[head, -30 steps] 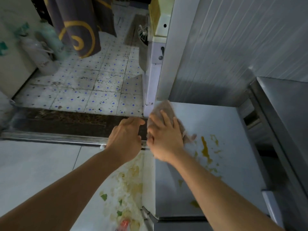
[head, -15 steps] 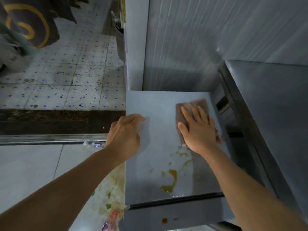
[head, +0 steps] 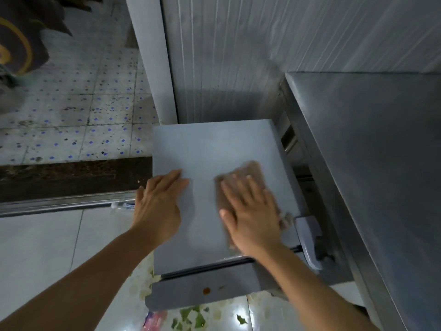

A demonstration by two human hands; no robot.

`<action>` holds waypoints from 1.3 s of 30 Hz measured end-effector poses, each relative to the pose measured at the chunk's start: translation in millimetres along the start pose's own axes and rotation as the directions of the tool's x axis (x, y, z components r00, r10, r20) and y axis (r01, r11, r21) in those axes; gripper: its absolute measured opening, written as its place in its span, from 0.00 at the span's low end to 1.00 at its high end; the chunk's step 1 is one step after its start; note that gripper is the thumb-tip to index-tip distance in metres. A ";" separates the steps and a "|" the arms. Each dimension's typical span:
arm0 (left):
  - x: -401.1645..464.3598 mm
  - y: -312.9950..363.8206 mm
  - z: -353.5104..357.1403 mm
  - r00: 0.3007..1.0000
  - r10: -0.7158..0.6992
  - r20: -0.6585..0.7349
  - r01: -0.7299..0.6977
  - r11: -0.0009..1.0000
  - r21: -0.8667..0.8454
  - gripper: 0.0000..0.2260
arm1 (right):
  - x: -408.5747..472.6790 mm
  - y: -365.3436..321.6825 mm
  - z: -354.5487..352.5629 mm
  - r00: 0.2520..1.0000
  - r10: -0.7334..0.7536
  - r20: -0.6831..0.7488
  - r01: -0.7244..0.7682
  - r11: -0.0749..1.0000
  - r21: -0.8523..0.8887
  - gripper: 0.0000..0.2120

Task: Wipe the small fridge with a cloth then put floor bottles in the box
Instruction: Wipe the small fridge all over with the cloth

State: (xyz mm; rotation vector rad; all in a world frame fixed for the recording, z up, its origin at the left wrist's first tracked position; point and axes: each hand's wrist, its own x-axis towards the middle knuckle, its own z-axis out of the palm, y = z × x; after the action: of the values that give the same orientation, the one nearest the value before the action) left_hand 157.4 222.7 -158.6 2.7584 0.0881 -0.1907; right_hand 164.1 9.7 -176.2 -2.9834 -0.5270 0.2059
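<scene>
Far left: a dotted tile floor (head: 71, 120) beyond a dark threshold strip (head: 71, 175) and a metal door rail (head: 59, 204). A bottle (head: 124, 206) lies on its side against the rail, only partly visible behind the left wrist; it is probably one of the floor bottles to be boxed later. No box is in view.

Left of centre: the left hand (head: 158, 204) lies flat on the left edge of the small fridge (head: 205, 149), fingers straight and together, gripping nothing. It appears placed there to brace the body, or steady the cabinet, against the wiping stroke.

Centre right: the right hand (head: 250, 216) presses the brown cloth (head: 248, 173) flat on the near right part of the fridge top, fingers spread and extended, not curled round the fabric. The open palm likely spreads pressure over a wide patch. The cloth is motion-blurred.

Near edge: a small brown spot (head: 206, 290) marks the fridge door front; scraps and a pink wrapper (head: 154, 322) litter the floor below.

Right: a steel counter (head: 370, 163) stands just beside the fridge.

Judgement: wiping is under way; the door spot and the bottles remain.
</scene>
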 end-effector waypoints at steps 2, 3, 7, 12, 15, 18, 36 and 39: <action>-3.0 -1.0 3.2 1.000 -0.021 -0.008 0.020 0.999 -0.042 0.28 | 14.9 41.6 -9.2 0.979 0.204 0.027 -0.202 0.977 -0.061 0.29; -2.4 -1.3 3.6 1.000 -0.024 -0.020 0.023 0.998 -0.063 0.28 | 22.6 51.7 -13.0 0.960 0.279 0.032 -0.277 0.959 -0.053 0.29; -6.5 -1.6 2.8 0.999 0.012 -0.033 -0.013 0.999 -0.050 0.26 | 20.7 14.0 -3.6 0.928 0.372 -0.013 -0.372 0.927 0.041 0.28; -45.5 -1.2 6.0 0.988 0.136 -0.069 -0.132 0.990 0.055 0.26 | -54.4 -40.4 10.4 0.992 0.122 -0.039 -0.122 0.992 0.024 0.29; -60.6 -1.5 10.8 0.990 0.117 -0.084 -0.115 0.993 0.027 0.25 | -76.4 -7.0 3.9 0.993 0.116 -0.032 -0.118 0.991 -0.070 0.30; -59.1 -1.6 13.7 0.994 0.060 -0.096 -0.061 0.998 -0.011 0.25 | -68.1 25.5 -3.4 0.978 0.207 -0.003 -0.205 0.966 -0.158 0.31; -90.4 -26.6 5.8 0.986 0.151 -0.072 -0.155 0.987 -0.044 0.24 | -53.9 -4.3 6.8 0.947 0.309 -0.087 -0.315 0.946 -0.070 0.28; -94.9 -34.7 -2.6 0.993 0.085 -0.079 -0.090 0.994 -0.061 0.25 | -71.9 -53.6 16.4 0.969 0.224 -0.100 -0.228 0.973 -0.029 0.27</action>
State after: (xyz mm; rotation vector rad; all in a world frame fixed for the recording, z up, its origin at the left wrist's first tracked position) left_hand 60.9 252.5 -155.1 2.6988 -0.0070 -0.0579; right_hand 76.8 36.1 -177.3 -3.0697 -0.1815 0.0692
